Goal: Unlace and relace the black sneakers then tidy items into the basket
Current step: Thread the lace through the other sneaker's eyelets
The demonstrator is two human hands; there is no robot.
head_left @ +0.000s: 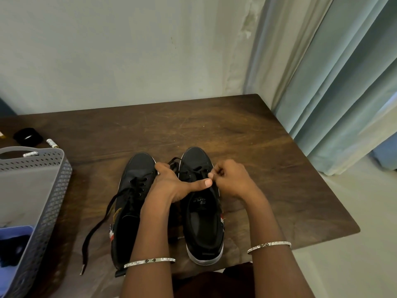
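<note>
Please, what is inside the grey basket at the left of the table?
In the grey basket, a blue item with something dark on it lies at the near end. The image edge cuts off the rest.

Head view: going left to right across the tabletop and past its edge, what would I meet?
grey perforated basket → loose lace end → first black sneaker → second black sneaker → pale blue curtain

Dark wood, black cloth, grey plastic, mostly matt.
The bench (257,147) is grained wood, scratched, with a dull sheen; the sneakers (197,160) are matt black cloth on smooth white soles; the lace (101,218) is flat woven cloth; the basket (62,168) is perforated plastic.
</note>
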